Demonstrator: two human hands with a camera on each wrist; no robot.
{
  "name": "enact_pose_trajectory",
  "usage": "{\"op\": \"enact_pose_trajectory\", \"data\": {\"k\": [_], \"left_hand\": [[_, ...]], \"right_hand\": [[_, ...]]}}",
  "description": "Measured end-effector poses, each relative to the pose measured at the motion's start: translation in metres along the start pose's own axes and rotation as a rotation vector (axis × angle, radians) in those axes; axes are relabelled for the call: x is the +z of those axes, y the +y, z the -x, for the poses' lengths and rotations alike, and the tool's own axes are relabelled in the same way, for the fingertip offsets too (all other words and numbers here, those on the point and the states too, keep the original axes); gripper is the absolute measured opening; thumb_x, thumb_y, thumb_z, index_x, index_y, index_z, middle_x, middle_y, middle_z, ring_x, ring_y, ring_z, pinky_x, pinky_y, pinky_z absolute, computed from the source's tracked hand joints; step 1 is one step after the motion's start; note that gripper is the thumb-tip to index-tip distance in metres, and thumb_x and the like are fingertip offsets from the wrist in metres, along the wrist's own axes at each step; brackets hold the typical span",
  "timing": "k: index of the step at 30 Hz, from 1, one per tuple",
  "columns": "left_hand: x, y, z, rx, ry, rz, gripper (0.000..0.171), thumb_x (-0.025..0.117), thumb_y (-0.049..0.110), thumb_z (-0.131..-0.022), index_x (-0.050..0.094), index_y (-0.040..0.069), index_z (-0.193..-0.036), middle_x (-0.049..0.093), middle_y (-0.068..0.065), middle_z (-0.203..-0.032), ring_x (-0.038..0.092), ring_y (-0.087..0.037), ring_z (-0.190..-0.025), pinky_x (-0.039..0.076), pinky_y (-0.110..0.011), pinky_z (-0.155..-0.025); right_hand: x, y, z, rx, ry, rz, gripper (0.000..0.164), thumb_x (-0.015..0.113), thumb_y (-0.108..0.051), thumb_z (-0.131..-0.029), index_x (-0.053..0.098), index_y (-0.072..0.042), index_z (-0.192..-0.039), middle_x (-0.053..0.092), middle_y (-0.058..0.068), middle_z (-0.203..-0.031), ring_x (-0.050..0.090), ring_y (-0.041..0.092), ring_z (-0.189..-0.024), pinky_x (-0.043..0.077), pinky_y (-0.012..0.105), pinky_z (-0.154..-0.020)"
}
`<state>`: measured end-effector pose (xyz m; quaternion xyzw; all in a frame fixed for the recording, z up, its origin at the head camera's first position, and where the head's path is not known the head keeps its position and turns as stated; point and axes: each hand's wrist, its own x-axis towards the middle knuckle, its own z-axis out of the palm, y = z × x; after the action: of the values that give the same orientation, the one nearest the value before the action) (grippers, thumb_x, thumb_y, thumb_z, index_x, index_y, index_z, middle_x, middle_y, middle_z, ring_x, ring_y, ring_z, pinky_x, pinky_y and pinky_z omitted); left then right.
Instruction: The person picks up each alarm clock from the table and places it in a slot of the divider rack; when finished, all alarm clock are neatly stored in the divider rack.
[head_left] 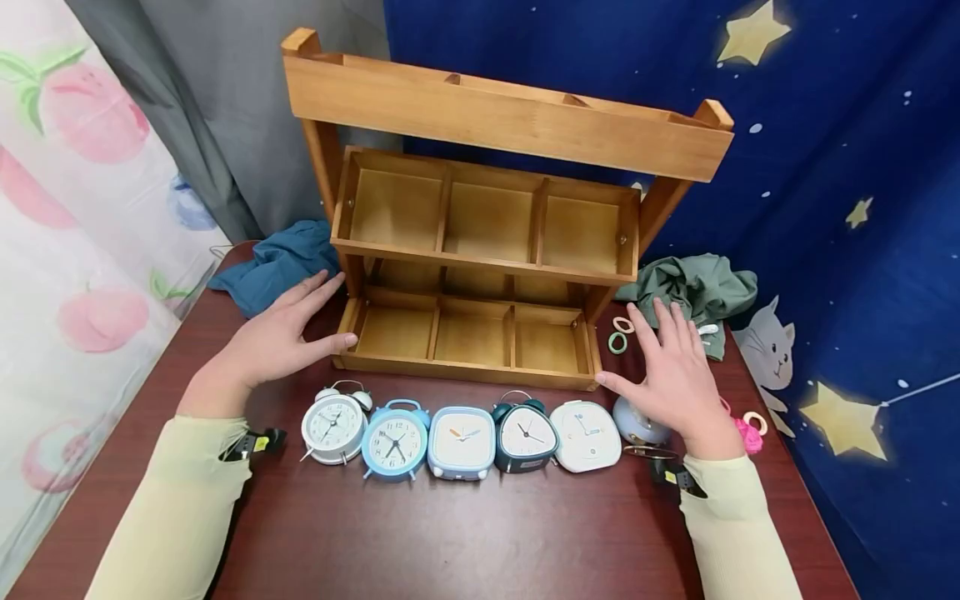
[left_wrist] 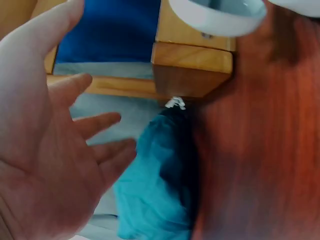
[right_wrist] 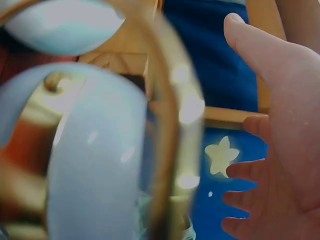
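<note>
My left hand [head_left: 273,342] is spread at the left end of a wooden shelf rack [head_left: 465,371], thumb near the lower tray's corner and nothing held. On the other side my right hand [head_left: 678,379] is spread too, its thumb tip by the tray's right front corner. In front of the rack stands a row of clocks: a white twin-bell alarm clock [head_left: 333,423], a light blue one [head_left: 395,443], a square one [head_left: 461,442], a dark green triangular one [head_left: 527,437] and a white one [head_left: 586,436]. A lavender rounded object [right_wrist: 100,155] with gold trim sits below my right hand, partly hidden.
Teal cloth [head_left: 281,262] lies left of the rack, and grey-green cloth [head_left: 693,283] right of it. Two small rings, one green ring [head_left: 617,342] and one pale, are by the right end. Something bright pink [head_left: 750,435] lies near the table's right edge. Curtains hang behind.
</note>
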<state>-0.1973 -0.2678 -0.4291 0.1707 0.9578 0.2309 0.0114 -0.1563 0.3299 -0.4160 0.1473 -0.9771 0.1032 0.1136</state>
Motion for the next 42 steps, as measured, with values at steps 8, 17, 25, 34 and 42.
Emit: {"op": "enact_pose_trajectory", "data": {"k": [8, 17, 25, 34, 42], "left_hand": [[0.010, -0.020, -0.006, 0.023, -0.068, 0.265, 0.085, 0.071, 0.047, -0.110, 0.028, 0.022, -0.179, 0.028, -0.017, -0.181, 0.029, -0.045, -0.164, 0.031, -0.074, -0.126], [0.022, -0.031, -0.009, -0.019, -0.101, 0.427, 0.079, 0.068, 0.041, -0.112, 0.031, 0.017, -0.178, 0.031, -0.015, -0.181, 0.026, -0.045, -0.166, 0.025, -0.076, -0.128], [0.035, -0.039, -0.012, -0.031, -0.102, 0.579, 0.077, 0.072, 0.033, -0.111, 0.034, 0.018, -0.177, 0.033, -0.011, -0.181, 0.029, -0.041, -0.165, 0.026, -0.071, -0.129], [0.040, -0.045, -0.005, -0.029, -0.093, 0.667, 0.071, 0.073, 0.029, -0.111, 0.042, 0.017, -0.174, 0.038, -0.010, -0.178, 0.040, -0.042, -0.160, 0.044, -0.011, -0.111], [0.048, -0.050, -0.008, -0.007, -0.087, 0.723, 0.068, 0.078, 0.020, -0.108, 0.050, 0.015, -0.170, 0.044, -0.011, -0.175, 0.049, -0.034, -0.155, 0.048, -0.013, -0.109]], "right_hand": [[-0.007, -0.014, 0.003, -0.044, -0.020, -0.069, 0.117, 0.086, -0.067, -0.089, 0.026, -0.023, -0.179, 0.023, 0.026, -0.180, 0.014, 0.051, -0.168, 0.012, 0.070, -0.134], [-0.005, -0.039, 0.001, -0.132, -0.063, -0.111, 0.116, 0.086, -0.067, -0.089, 0.027, -0.023, -0.179, 0.027, 0.020, -0.180, 0.026, 0.043, -0.166, 0.025, 0.072, -0.130], [-0.006, -0.058, -0.010, -0.257, -0.089, -0.087, 0.117, 0.083, -0.074, -0.089, 0.026, -0.026, -0.180, 0.027, 0.016, -0.181, 0.034, 0.044, -0.163, 0.029, 0.068, -0.130], [-0.009, -0.094, -0.033, -0.394, -0.189, -0.125, 0.111, 0.074, -0.078, -0.094, 0.025, -0.026, -0.180, 0.034, 0.014, -0.178, 0.043, 0.038, -0.158, 0.040, 0.065, -0.125], [-0.003, -0.125, -0.049, -0.459, -0.292, -0.187, 0.111, 0.066, -0.085, -0.094, 0.026, -0.027, -0.179, 0.037, 0.009, -0.176, 0.051, 0.035, -0.151, 0.047, 0.062, -0.120]]}}
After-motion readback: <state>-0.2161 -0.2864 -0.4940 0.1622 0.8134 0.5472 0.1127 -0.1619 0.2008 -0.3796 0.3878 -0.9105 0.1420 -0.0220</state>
